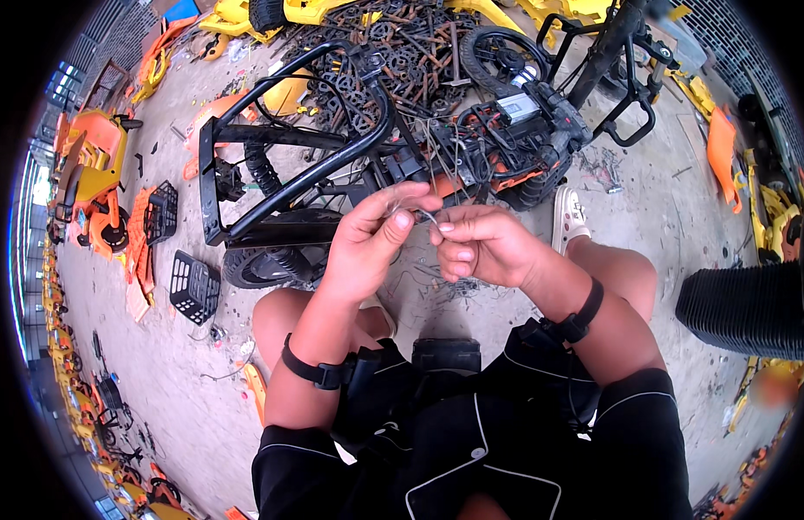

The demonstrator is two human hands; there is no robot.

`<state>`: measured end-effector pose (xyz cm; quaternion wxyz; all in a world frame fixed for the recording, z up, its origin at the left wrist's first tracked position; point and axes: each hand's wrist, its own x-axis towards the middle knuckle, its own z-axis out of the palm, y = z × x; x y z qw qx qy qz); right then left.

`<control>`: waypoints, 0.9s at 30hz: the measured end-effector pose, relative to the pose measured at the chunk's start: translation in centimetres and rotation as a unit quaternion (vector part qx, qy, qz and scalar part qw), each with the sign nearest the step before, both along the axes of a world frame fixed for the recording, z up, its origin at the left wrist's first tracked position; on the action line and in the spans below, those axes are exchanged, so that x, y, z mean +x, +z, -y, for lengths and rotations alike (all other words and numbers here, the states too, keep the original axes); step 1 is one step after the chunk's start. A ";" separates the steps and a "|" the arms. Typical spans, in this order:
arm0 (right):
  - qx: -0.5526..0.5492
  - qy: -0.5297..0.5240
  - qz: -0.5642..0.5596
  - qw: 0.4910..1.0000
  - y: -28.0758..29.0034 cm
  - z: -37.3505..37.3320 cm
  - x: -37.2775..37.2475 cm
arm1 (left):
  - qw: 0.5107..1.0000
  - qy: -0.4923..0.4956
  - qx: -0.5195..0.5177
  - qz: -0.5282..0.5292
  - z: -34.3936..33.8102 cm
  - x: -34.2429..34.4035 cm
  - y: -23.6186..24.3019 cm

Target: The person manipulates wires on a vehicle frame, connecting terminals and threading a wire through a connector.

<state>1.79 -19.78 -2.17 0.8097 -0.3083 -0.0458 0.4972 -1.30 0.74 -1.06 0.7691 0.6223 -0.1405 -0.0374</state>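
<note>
In front of my lap, both hands are raised and nearly touching at the fingertips. Between them runs a short, thin grey wire [428, 215]. The thumb and fingers of my left hand [365, 243] close on its left end. My right hand [488, 247] pinches the other end between thumb and forefinger, its remaining fingers curled. Just beyond my hands is a partly stripped vehicle with a black tubular frame [386, 117], a black wheel [263, 267] and an exposed cluster of cables and parts [514, 130]. The wire's exact ends are hidden by my fingers.
A large heap of rusty metal parts [402, 61] lies behind the vehicle. Black plastic baskets [195, 286] and orange panels [140, 251] are on the left. A stack of black ribbed pieces [744, 308] stands at the right. Cut wire scraps [445, 282] litter the floor below my hands.
</note>
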 end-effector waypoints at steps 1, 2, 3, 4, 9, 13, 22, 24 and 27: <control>-0.002 0.000 0.004 1.000 -0.1 -0.2 -0.3 | 1.000 0.009 -0.007 -0.010 0.1 0.1 -0.3; -0.003 -0.001 0.008 1.000 -0.1 -0.3 -0.4 | 1.000 0.018 -0.013 -0.019 0.1 0.2 -0.6; -0.015 0.010 0.031 0.999 -0.3 -0.3 -0.5 | 0.999 0.013 -0.036 -0.035 0.1 0.3 -0.8; -0.055 -0.006 0.083 0.995 -0.5 -0.7 -0.7 | 0.997 0.008 -0.058 -0.050 0.1 0.4 -1.0; -0.211 -0.099 0.297 0.926 -1.0 -1.4 -0.8 | 0.993 0.067 -0.005 -0.094 0.5 0.3 -0.8; -0.277 -0.234 0.495 0.790 0.2 -1.0 0.2 | 0.969 0.137 0.196 -0.063 1.0 0.0 -0.5; -0.397 -0.229 0.755 0.469 1.5 -1.1 0.9 | 0.891 0.117 0.409 0.157 1.2 -0.1 -1.0; -0.393 -0.156 0.436 0.794 1.5 -0.9 1.0 | 0.901 0.130 0.382 0.156 1.6 -0.1 -0.7; -0.245 -0.060 0.037 0.967 1.0 -0.3 1.6 | 0.893 0.146 0.383 0.186 1.9 -0.4 0.2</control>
